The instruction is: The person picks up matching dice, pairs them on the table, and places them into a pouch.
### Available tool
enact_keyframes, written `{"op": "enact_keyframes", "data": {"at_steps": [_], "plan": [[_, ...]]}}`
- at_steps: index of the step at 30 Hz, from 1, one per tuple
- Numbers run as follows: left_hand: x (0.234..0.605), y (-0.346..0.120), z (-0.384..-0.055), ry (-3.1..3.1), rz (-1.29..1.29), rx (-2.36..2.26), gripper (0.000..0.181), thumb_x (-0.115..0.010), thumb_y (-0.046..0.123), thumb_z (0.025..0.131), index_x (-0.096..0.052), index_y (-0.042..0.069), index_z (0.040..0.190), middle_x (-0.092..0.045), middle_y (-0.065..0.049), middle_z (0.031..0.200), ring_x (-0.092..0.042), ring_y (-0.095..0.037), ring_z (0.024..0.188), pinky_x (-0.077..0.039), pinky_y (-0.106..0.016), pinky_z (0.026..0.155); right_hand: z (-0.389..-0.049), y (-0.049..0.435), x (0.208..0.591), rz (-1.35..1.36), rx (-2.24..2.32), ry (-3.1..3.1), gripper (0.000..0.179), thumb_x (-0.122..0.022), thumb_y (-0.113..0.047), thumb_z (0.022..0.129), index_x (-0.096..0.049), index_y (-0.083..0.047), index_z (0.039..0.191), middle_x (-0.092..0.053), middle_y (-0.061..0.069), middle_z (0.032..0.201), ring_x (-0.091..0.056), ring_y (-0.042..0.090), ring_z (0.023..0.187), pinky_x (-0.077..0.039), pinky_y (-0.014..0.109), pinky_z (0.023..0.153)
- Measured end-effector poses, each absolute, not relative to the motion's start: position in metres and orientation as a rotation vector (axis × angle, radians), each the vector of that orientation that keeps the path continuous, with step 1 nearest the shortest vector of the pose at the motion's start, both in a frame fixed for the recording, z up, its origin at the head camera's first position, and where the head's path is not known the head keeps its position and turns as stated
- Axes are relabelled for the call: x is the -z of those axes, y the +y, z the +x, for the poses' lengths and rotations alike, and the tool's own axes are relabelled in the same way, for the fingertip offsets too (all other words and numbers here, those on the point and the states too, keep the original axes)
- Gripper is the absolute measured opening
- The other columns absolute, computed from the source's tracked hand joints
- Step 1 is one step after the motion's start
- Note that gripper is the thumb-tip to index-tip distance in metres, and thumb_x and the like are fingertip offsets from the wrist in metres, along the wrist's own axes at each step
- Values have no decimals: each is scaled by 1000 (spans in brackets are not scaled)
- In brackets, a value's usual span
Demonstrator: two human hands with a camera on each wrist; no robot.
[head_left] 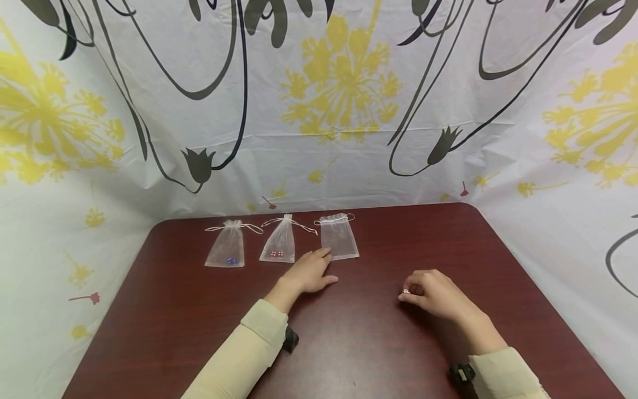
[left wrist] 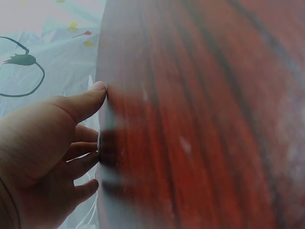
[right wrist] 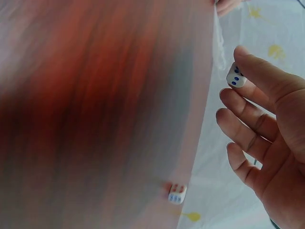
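Three small sheer white drawstring bags lie in a row at the table's far side in the head view. My left hand (head_left: 308, 271) rests at the lower left corner of the right-hand bag (head_left: 340, 238), fingers extended and thumb apart. In the left wrist view, the left hand's fingertips (left wrist: 90, 186) touch down near the tabletop. My right hand (head_left: 436, 293) is low over the table to the right, pinching a white die (right wrist: 236, 76) between thumb and index finger. Another white die (right wrist: 177, 193), with red and blue dots, sits on the table in the right wrist view.
The left bag (head_left: 225, 246) contains blue dice (head_left: 231, 260). Red dice (head_left: 276, 254) lie in the middle bag (head_left: 284, 238); both bags are gathered at the neck. A patterned white cloth (head_left: 299, 166) hangs behind the dark red wooden table (head_left: 189, 321).
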State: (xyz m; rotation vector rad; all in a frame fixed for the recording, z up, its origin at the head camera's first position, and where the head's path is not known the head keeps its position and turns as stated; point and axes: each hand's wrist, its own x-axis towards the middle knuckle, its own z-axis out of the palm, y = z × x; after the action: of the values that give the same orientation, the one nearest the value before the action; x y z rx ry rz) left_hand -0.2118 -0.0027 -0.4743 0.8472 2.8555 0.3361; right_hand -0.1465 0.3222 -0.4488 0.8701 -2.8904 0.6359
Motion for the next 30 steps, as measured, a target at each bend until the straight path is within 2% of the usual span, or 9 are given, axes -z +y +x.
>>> {"op": "enact_keyframes", "data": {"at_steps": [8, 13, 22, 30], "plan": [[474, -3, -213, 2841, 838, -350, 64, -60, 44, 101, -50, 1, 147, -37, -14, 160, -33, -26, 149, -27, -42, 121, -150, 304, 446, 941, -637, -2791, 14, -83, -24, 84, -70, -23, 83, -58, -20, 78, -52, -1, 68, -46, 25, 60], [473, -3, -212, 2831, 833, -362, 64, -59, 44, 101, -49, 1, 148, -36, -14, 160, -32, -26, 149, -26, -41, 121, -151, 294, 447, 968, -766, -2718, 14, -84, -20, 84, -71, -23, 83, -59, -20, 78, -54, 1, 68, -46, 23, 59], [472, -3, -211, 2828, 836, -376, 64, -60, 44, 101, -50, 0, 147, -36, -15, 160, -32, -27, 149, -27, -42, 121, -151, 269, 455, 1067, -1004, -2583, 17, -85, -14, 82, -71, -22, 84, -63, -19, 80, -60, 5, 72, -51, 25, 66], [474, -4, -212, 2830, 840, -390, 64, -60, 43, 101, -49, 0, 148, -36, -14, 160, -32, -27, 149, -26, -42, 121, -149, 249, 454, 1151, -1076, -2567, 16, -84, -13, 84, -71, -22, 85, -63, -16, 79, -57, 2, 70, -51, 26, 62]]}}
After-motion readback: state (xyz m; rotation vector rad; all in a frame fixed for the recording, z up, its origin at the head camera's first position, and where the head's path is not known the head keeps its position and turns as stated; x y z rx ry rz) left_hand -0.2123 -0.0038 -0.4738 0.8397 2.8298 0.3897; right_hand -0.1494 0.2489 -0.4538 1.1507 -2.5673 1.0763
